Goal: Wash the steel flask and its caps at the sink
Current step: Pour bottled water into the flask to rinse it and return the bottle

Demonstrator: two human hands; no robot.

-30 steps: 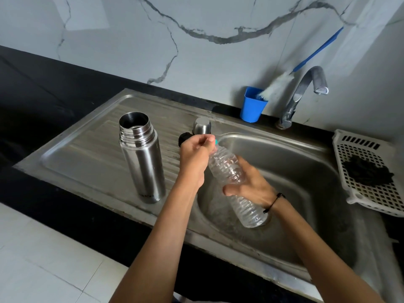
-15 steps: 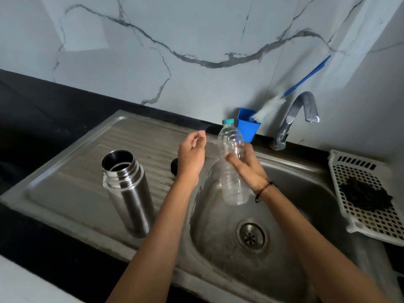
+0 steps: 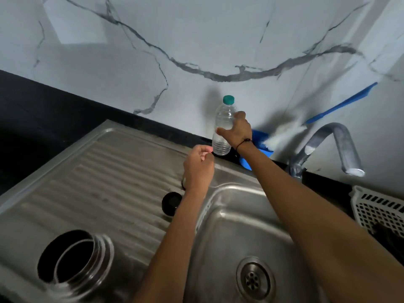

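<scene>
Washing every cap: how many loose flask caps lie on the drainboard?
2: a round black cap beside the left forearm; a second cap peeks from behind the left hand, mostly hidden.

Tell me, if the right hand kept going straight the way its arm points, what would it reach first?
The right hand already grips the clear plastic bottle with the green cap; beyond it probably only the white marble wall, though depth is unclear.

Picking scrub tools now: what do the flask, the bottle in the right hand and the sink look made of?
Flask: looks like brushed steel, with a grey metallic sheen at its threaded neck. Bottle: clear thin plastic, see-through with ribbed walls and a teal cap. Sink: apparently stainless steel, with a dull satin shine and a ridged drainboard.
</scene>
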